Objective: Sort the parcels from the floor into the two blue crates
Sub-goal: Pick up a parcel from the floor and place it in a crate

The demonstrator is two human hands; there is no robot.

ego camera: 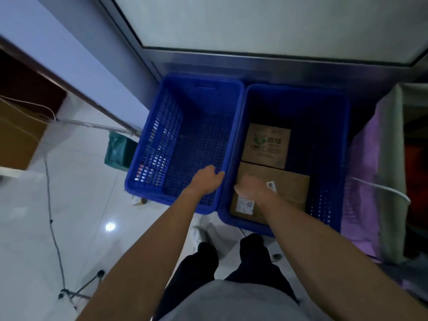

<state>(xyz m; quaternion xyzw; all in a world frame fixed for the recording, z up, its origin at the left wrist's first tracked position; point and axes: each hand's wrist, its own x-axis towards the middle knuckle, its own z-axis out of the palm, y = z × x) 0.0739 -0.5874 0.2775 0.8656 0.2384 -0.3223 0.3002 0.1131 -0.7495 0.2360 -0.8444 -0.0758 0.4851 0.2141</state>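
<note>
Two blue crates sit side by side on the tiled floor (76, 193) against the wall. The left crate (196, 93) looks empty. The right crate (298, 93) holds two cardboard boxes: a small printed box (266, 144) at the middle, and a bigger plain box (289, 188) at the near edge. The left hand (206, 181) curls over the rims where the crates meet. The right hand (252, 188) lies over the bigger box; it is blurry, so I cannot tell if the fingers grip it. These boxes look stiff and probably light. Holding one by two opposite sides should work best. A green bag (118, 149) waits on the floor beside the left crate.
</note>
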